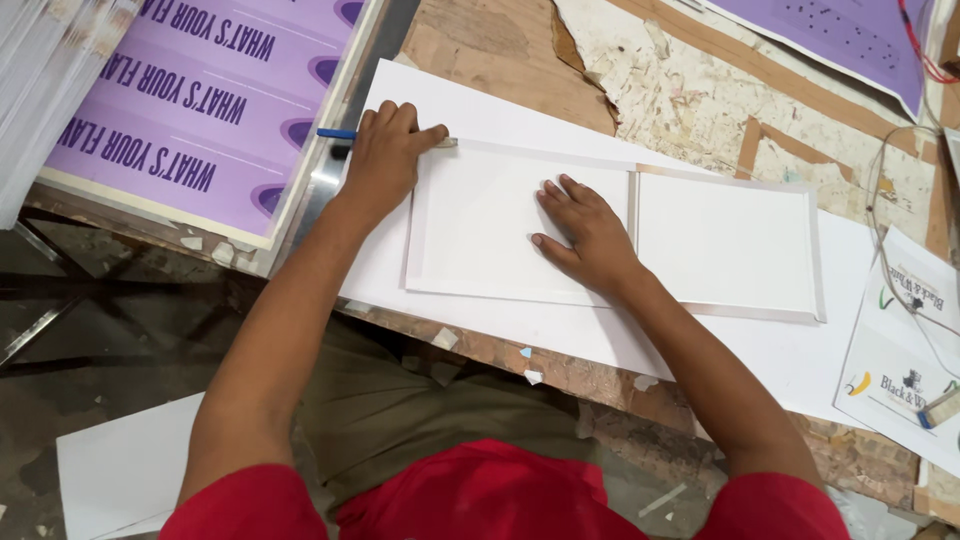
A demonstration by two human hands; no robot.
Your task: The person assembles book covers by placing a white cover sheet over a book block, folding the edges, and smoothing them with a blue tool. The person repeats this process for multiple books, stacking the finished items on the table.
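Item: left hand (385, 160). Fingers curled shut around a slim blue-handled tool (337, 133). The blue handle juts out past the knuckles on the side away from the other hand; a pale tip shows beyond the thumb and forefinger, at the top edge of the left white board panel (480, 240). Whether that tip is a blade cannot be told. The fist sits at the panel's upper corner, the heel of the hand over the panel's edge.

Item: right hand (590, 235). Fingers spread open and pressed flat, gripping nothing. The fingertips (548, 190) lie on the left white board panel, near its edge next to the second panel; the palm rests on the same surface.

Item: right white board panel (725, 245). Lies just beside the right hand's knuckles, edge to edge with the first panel, a narrow seam between them.

Item: large white sheet (460, 105). Lies under both panels and both hands, showing beyond the fingers on all sides.

Item: worn wooden worktable (690, 95). Bears the sheet; flecked with torn paper beyond the fingers.

Item: purple printed sheets (200, 110). Stacked beyond the blue handle, well apart from the right hand.

Item: printed white leaflets (905, 350). Beyond the right panel, away from both hands.
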